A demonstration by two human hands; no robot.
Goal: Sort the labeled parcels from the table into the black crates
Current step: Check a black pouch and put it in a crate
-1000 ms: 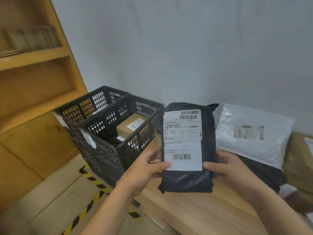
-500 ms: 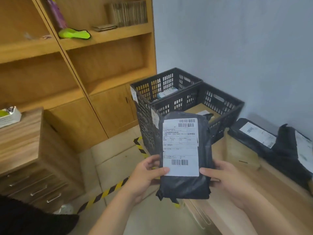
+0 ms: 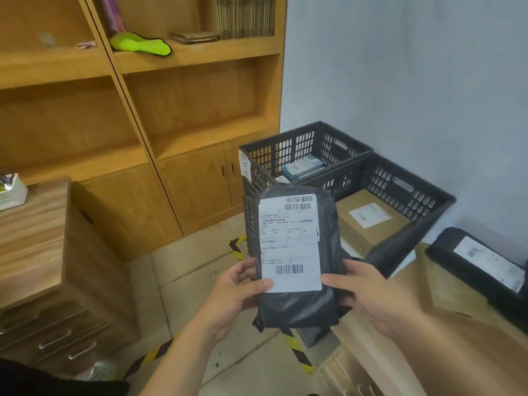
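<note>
A wooden drawer cabinet point(image 3: 31, 247) stands at far left beside tall wooden shelving point(image 3: 171, 110), where a bright green item point(image 3: 140, 45) lies on an upper shelf. At centre, a person's left hand point(image 3: 237, 290) grips the lower left edge of a black parcel point(image 3: 297, 307), thumb pressed on the corner of its white label point(image 3: 290, 244). The parcel is held upright in the air, label toward the camera, in front of two black crates. The far crate point(image 3: 303, 144) holds a small pale box point(image 3: 303, 167); the near crate point(image 3: 400, 184) holds a labeled cardboard box point(image 3: 371, 221). The right hand point(image 3: 371, 295) grasps the parcel's lower right edge, thumb on the label. At far right, a second black parcel point(image 3: 480, 264) lies on the wooden table point(image 3: 428, 324).
</note>
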